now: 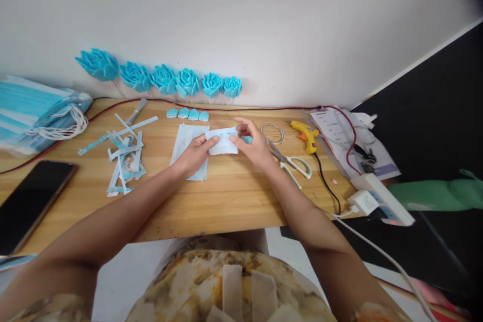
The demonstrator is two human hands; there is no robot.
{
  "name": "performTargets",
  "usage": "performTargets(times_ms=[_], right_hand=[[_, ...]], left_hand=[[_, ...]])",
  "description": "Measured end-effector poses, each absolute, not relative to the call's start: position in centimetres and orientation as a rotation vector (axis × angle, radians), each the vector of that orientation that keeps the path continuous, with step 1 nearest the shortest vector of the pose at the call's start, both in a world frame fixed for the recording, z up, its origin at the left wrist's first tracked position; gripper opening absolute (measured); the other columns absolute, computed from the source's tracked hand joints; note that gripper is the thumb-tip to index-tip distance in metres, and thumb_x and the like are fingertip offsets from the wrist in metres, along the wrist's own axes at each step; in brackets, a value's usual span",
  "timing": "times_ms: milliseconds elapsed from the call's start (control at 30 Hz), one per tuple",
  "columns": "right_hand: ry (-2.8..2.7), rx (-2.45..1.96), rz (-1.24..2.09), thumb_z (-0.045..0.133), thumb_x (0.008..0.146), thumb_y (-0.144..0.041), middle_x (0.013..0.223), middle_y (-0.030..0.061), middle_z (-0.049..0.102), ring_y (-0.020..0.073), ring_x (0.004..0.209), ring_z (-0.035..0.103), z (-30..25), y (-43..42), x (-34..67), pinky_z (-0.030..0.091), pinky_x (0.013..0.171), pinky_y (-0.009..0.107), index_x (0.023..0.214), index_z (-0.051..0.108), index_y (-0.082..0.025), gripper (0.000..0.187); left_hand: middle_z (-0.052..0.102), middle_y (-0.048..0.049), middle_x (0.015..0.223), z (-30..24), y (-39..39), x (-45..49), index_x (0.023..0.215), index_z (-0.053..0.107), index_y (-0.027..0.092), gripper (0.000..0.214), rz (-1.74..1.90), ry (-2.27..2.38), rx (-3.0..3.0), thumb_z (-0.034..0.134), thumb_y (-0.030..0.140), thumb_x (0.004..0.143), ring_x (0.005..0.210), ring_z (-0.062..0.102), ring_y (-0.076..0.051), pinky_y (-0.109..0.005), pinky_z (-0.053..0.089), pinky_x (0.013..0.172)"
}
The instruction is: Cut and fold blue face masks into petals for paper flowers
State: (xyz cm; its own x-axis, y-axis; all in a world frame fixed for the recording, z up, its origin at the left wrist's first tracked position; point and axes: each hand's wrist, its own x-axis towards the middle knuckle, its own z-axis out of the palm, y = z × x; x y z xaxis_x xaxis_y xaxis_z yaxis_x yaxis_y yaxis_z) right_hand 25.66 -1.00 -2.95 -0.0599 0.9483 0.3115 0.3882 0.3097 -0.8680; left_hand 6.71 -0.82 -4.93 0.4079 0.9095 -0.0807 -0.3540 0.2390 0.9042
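Between both hands, above the wooden table, is a folded piece of pale blue face mask fabric (pixel 223 147). My left hand (pixel 194 155) pinches its left edge with the thumb on top. At its right edge, my right hand (pixel 255 146) grips with thumb and fingers, the index finger raised and bent. A flat, opened mask sheet (pixel 182 142) lies on the table, partly under my left hand. Four-sided blue folded petals (pixel 188 114) sit in a row behind it. Another small blue piece (pixel 247 139) is partly hidden by my right hand.
Blue fabric flowers (pixel 163 79) line the wall. Cut strips (pixel 126 156), a phone (pixel 35 201) and packed masks (pixel 33 110) are left. On the right are scissors (pixel 289 159), a wire ring (pixel 272 133), a yellow glue gun (pixel 307 136), papers (pixel 332 131) and a power strip (pixel 385 198) with cables.
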Motion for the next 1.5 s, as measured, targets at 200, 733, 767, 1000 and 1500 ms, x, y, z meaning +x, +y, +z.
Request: performTargets(times_ms=[200,733,767,1000,1500], right_hand=[[-1.632,-1.231,0.921,0.067,0.081,-0.042,0.079,-0.0015,0.061,0.0145,0.076,0.058,-3.2,-0.9,25.8,0.049,0.077,0.031,0.083,0.059,-0.021,0.023],[-1.481,-1.120,1.318,0.068,0.080,-0.028,0.063,-0.0085,0.055,0.0101,0.052,0.054,-3.8,-0.1,26.3,0.048,0.052,0.024,0.112,0.058,-0.023,0.034],[-1.507,-1.142,1.355,0.067,0.081,-0.026,0.060,-0.0091,0.053,0.0103,0.050,0.054,-3.8,-0.1,26.5,0.048,0.051,0.024,0.112,0.058,-0.022,0.033],[-2.076,-1.596,0.666,0.054,0.088,-0.015,0.102,0.0064,0.075,0.0225,0.091,0.070,-3.9,-0.8,26.2,0.052,0.086,0.035,0.129,0.062,-0.020,0.042],[-2.284,-1.736,0.215,0.046,0.100,-0.025,0.131,0.0104,0.068,0.0282,0.112,0.066,-2.1,-1.1,26.5,0.050,0.089,0.038,0.143,0.052,-0.023,0.043]], left_hand=[[0.075,-0.0078,0.110,-4.8,-0.9,6.4,0.118,0.070,0.015,0.048,1.030,0.827,1.196,0.071,0.050,0.084,0.102,0.068,-0.025,-0.033,0.051,0.089],[0.053,0.0089,0.045,-2.5,0.0,5.0,0.158,0.031,0.016,0.084,0.983,0.979,1.456,0.072,0.036,0.087,0.032,0.039,-0.009,-0.022,0.034,0.043],[0.056,0.0087,0.047,-1.3,0.3,4.6,0.158,0.029,0.014,0.079,1.003,1.004,1.518,0.066,0.037,0.092,0.035,0.041,-0.008,-0.022,0.032,0.042],[0.065,0.0100,0.065,7.6,-5.8,0.1,0.143,0.052,0.015,0.044,0.877,1.051,2.019,0.052,0.033,0.102,0.056,0.057,-0.005,-0.016,0.047,0.062],[0.074,-0.0114,0.114,-14.3,-19.7,-1.0,0.111,0.073,0.021,0.041,0.360,1.315,1.652,0.054,0.053,0.095,0.116,0.065,-0.033,-0.049,0.049,0.105]])
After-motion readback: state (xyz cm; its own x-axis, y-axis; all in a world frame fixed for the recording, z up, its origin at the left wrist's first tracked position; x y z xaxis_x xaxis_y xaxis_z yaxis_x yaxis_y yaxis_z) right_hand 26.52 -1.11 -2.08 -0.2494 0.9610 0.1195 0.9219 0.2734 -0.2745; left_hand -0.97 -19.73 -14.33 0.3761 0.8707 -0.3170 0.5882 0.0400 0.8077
